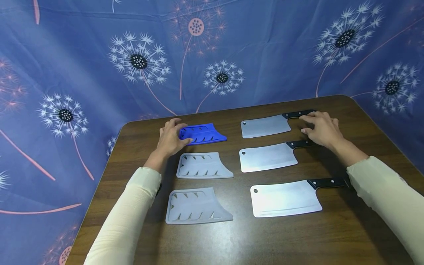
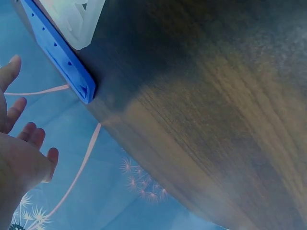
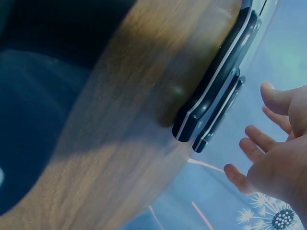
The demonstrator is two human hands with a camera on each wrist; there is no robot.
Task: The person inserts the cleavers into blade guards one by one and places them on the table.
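Note:
Three cleavers lie flat on a brown wooden table, blades to the left and black handles to the right: a far cleaver [image 1: 266, 126], a middle cleaver [image 1: 268, 157] and a near cleaver [image 1: 285, 198]. Left of them lie a blue blade guard [image 1: 206, 134] and two whitish ones, a middle guard [image 1: 203, 165] and a near guard [image 1: 198, 205]. My left hand [image 1: 171, 139] hovers at the blue guard's left end, thumb and fingers apart; contact is unclear. Beside the far cleaver's handle [image 3: 223, 112] is my right hand [image 1: 322, 129], fingers spread and loosely bent, gripping nothing.
Behind the table [image 1: 228, 246] hangs a blue cloth [image 1: 265, 55] printed with dandelions. It continues down past the table's left and right edges. Bare wood runs between the guards and the cleavers.

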